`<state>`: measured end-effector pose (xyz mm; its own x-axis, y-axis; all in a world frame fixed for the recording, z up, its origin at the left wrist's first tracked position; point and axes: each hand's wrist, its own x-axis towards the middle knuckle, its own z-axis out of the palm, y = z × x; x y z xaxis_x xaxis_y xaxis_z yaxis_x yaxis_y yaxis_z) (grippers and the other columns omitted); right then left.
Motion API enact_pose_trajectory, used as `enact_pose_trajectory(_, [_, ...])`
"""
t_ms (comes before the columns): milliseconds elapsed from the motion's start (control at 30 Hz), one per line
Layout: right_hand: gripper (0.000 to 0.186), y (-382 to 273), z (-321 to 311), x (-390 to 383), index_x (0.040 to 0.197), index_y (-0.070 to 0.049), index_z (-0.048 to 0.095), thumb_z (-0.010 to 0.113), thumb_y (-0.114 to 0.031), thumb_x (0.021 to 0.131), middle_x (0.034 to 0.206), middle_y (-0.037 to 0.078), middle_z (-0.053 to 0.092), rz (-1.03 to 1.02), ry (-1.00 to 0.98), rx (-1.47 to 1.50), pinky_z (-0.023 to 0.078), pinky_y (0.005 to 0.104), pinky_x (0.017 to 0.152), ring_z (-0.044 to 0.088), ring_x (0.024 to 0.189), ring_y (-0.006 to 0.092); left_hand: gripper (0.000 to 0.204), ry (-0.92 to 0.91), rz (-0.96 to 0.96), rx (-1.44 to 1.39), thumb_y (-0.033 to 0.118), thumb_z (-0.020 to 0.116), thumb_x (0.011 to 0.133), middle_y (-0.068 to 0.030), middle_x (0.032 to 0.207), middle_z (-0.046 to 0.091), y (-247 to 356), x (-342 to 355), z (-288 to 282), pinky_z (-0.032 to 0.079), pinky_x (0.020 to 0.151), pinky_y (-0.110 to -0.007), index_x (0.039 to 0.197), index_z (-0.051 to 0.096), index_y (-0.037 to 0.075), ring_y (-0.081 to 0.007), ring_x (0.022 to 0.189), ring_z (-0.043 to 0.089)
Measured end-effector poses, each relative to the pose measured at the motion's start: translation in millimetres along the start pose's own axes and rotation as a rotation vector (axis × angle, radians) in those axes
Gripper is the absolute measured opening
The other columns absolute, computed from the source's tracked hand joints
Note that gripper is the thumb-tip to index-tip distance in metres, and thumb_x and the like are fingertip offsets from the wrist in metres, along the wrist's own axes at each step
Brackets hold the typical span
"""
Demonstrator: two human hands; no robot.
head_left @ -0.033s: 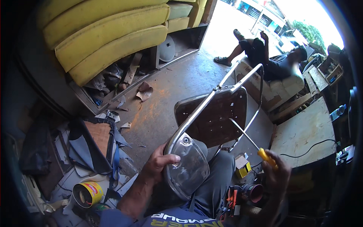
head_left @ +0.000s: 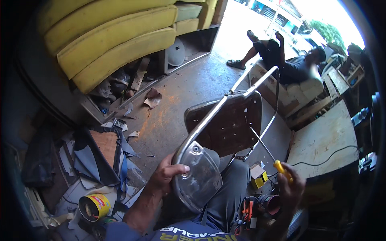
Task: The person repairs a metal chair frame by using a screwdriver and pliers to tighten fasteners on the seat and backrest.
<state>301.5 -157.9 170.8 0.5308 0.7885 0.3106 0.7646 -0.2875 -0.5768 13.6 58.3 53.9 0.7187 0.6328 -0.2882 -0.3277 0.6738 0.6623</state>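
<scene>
Hidden behind the grey metal seat pan [head_left: 199,178]: most of the left hand [head_left: 165,174] fingers, only thumb showing on the rim. Right hand [head_left: 291,188] dark in shadow, finger positions around the yellow screwdriver handle [head_left: 281,166] hard to tell. Screwdriver tip lost against the brown chair backrest [head_left: 229,126]. Small tools by the lap [head_left: 251,211] too blurred to name. Seated person [head_left: 281,56] overexposed, partly washed out. Yellow tin [head_left: 94,207] contents unclear. Picture corners black.
</scene>
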Motion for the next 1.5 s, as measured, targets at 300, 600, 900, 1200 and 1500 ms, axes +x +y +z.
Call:
enact_pose_trajectory(300, [0.031, 188.6, 15.4, -159.0, 0.124, 0.003, 0.067, 0.066, -0.018, 0.101, 0.078, -0.002, 0.064, 0.828, 0.257, 0.487, 0.035, 0.0182, 0.045, 0.048, 0.053, 0.0002, 0.062, 0.339, 0.101, 0.07, -0.001, 0.06, 0.072, -0.0168, 0.109, 0.066, -1.2, -0.3, 1.6, 0.064, 0.078, -0.037, 0.134, 0.053, -0.005, -0.026, 0.087, 0.071])
enact_pose_trajectory(600, [0.037, 298.9, 94.3, -275.7, 0.129, -0.004, 0.052, 0.067, -0.014, 0.097, 0.096, 0.004, 0.063, 0.802, 0.384, 0.485, 0.048, 0.0262, 0.069, 0.058, 0.081, 0.0114, 0.045, 0.336, 0.041, 0.123, 0.003, 0.058, 0.079, -0.0178, 0.107, 0.068, 63.4, 29.6, 20.1, 0.062, 0.087, -0.043, 0.123, 0.058, -0.005, -0.0292, 0.093, 0.071])
enact_pose_trajectory(900, [0.041, 274.8, 189.1, -263.2, 0.103, 0.001, 0.062, 0.074, -0.036, 0.091, 0.084, 0.02, 0.065, 0.867, 0.004, 0.082, 0.05, 0.0439, 0.071, 0.064, 0.076, 0.0357, 0.041, 0.337, 0.05, 0.147, 0.003, 0.059, 0.081, -0.0218, 0.108, 0.071, 98.4, 40.0, 41.2, 0.064, 0.09, -0.043, 0.12, 0.061, -0.009, -0.0297, 0.094, 0.073])
enact_pose_trajectory(1200, [0.029, 279.0, 190.2, -289.7, 0.097, 0.0, 0.064, 0.075, -0.026, 0.09, 0.079, 0.011, 0.067, 1.041, 0.193, 0.127, 0.05, 0.0374, 0.065, 0.062, 0.07, 0.0183, 0.063, 0.356, 0.195, 0.385, 0.015, 0.061, 0.08, -0.0243, 0.127, 0.062, 48.3, 27.8, 90.6, 0.062, 0.088, -0.042, 0.139, 0.05, -0.006, -0.0311, 0.097, 0.07])
enact_pose_trajectory(1500, [0.033, 299.4, 221.4, -289.7, 0.1, -0.003, 0.066, 0.076, -0.032, 0.088, 0.085, 0.019, 0.068, 0.931, 0.261, 0.043, 0.051, 0.0475, 0.072, 0.068, 0.08, 0.0395, 0.073, 0.173, 0.323, 0.891, 0.023, 0.067, 0.073, -0.0162, 0.109, 0.062, 15.0, 19.8, 88.7, 0.058, 0.072, -0.032, 0.138, 0.049, -0.006, -0.0214, 0.085, 0.065])
